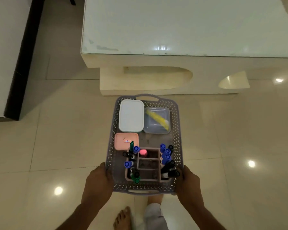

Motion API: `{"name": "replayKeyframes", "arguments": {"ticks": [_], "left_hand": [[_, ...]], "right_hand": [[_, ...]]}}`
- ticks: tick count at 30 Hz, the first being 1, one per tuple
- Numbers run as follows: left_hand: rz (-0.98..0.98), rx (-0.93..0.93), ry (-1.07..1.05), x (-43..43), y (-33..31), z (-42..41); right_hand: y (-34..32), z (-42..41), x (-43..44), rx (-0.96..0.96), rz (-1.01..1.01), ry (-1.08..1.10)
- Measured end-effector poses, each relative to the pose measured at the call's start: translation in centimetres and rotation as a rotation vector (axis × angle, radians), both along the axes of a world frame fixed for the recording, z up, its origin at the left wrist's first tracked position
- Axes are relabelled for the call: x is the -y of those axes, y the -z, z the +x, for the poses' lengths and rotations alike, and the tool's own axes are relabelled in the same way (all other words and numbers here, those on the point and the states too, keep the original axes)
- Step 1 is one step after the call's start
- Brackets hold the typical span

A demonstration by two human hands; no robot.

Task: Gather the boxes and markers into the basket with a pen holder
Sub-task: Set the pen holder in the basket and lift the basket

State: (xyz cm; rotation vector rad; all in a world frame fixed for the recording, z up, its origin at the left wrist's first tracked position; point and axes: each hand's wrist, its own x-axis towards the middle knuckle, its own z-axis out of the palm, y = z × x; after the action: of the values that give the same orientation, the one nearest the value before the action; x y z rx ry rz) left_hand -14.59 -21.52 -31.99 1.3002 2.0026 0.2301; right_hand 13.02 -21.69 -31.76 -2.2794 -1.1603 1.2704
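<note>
Both hands carry the basket [177, 130] above the tiled floor [56, 146], short of the low table [173, 25].
- Left hand [98, 178]: clasps the basket's left wall at the near end.
- Right hand [188, 181]: clasps the right wall, opposite.
- Between the two grips: pen holder [148, 158] with markers [165, 157] upright in its side slots.
- Beyond the grips: pink box [121, 141] just past the left hand. Farther out, white box [131, 115] and clear box [156, 127] sit side by side.
</note>
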Motion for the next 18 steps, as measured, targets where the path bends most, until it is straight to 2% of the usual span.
{"name": "replayKeyframes", "arguments": {"ticks": [5, 11, 14, 18], "left_hand": [[-0.037, 0.000, -0.010, -1.3, 2.3, 0.3], [-0.027, 0.049, -0.103, -5.2, 3.9, 2.0], [0.026, 0.047, -0.120, -8.4, 6.4, 2.9], [0.066, 0.020, -0.135, -13.8, 11.9, 3.2]], "right_hand": [[2.5, 0.3, -1.3, -0.009, -0.022, -0.026], [3.0, 0.8, -7.5, 0.010, 0.014, -0.106], [5.9, 1.7, -11.8, 0.024, 0.050, -0.158], [11.2, 2.4, -17.8, -0.021, 0.056, -0.124]]}}
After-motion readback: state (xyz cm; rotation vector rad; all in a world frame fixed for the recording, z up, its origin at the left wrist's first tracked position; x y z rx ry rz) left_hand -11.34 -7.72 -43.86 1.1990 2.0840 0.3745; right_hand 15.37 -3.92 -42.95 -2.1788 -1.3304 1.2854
